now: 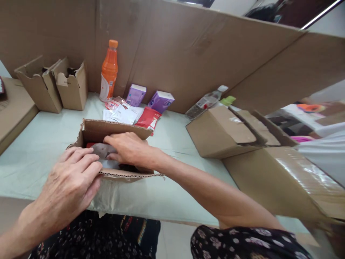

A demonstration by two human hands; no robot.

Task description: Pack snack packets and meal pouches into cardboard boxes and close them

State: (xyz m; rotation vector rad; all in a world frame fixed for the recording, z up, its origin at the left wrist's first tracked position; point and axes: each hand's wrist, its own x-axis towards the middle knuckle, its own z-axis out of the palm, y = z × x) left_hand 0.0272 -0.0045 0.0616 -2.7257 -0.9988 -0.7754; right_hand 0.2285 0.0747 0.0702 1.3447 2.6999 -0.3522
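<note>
An open cardboard box stands near the table's front edge. My left hand is closed over its near left corner, fingers reaching over the rim. Inside the box, my right hand has its thumb and fingers around a greyish plastic packet; the fingertips are partly hidden. A bit of red shows beside that packet. Just behind the box lie white sachets and a red packet.
Along the cardboard wall stand an orange drink bottle, two purple tissue packs and two small cartons. A clear bottle leans at right, behind larger cardboard boxes. Another box sits far left.
</note>
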